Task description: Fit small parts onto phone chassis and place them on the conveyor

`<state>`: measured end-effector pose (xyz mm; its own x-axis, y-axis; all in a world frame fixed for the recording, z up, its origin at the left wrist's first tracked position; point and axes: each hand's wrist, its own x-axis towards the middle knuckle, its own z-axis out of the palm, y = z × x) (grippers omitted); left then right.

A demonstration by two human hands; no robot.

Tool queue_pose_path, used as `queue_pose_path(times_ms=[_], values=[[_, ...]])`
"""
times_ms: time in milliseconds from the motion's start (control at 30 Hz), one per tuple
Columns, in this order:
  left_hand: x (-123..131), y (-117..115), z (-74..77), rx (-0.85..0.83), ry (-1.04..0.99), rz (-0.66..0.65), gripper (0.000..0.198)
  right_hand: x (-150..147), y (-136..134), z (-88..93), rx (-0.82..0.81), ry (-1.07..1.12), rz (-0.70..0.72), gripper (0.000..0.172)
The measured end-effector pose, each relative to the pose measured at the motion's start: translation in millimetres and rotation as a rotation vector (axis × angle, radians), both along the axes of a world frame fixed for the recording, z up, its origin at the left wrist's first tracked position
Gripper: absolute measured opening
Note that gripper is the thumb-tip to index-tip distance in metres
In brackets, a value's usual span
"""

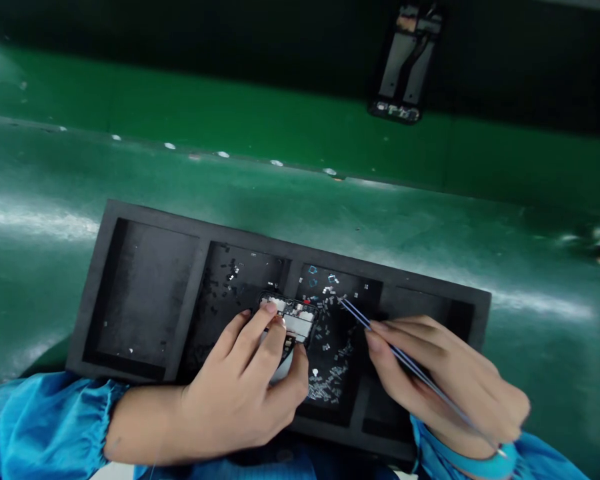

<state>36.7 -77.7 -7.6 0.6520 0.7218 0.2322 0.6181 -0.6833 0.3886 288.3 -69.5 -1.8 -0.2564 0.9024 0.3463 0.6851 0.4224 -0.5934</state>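
Here left hand (245, 393) grips bare phone frame (293, 323); right hand (445, 380) pinches slim metal tweezers (380, 337) over foam tray (145, 213).

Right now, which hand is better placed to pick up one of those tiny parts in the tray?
Right. The right hand holds the tweezers, whose tips hover over the small parts in the tray. The left hand is occupied gripping the phone board.
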Motion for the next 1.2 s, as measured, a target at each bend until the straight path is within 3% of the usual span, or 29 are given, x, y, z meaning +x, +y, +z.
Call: queue_pose_path(times_ms=[100, 300, 567, 833, 1200], values=[[0, -1, 0.2, -0.001, -0.001, 0.0, 0.034, -1, 0, 2.2, 0.044, -0.062, 0.116, 0.037], [0, 0, 3.0, 0.018, 0.01, -0.004, 0.032, -2, 4, 3.5, 0.085, -0.164, 0.166, 0.034], [0, 0, 2.2, 0.021, 0.019, -0.021, 0.035, 0, 2, 2.2, 0.157, -0.26, 0.196, 0.029], [0, 0, 3.1, 0.024, 0.012, -0.03, 0.036, 7, -3, -4.0, 0.123, -0.313, 0.265, 0.026], [-2, -1, 0.8, 0.025, 0.013, -0.035, 0.036, 0, -2, -3.5, 0.157, -0.277, 0.228, 0.03]])
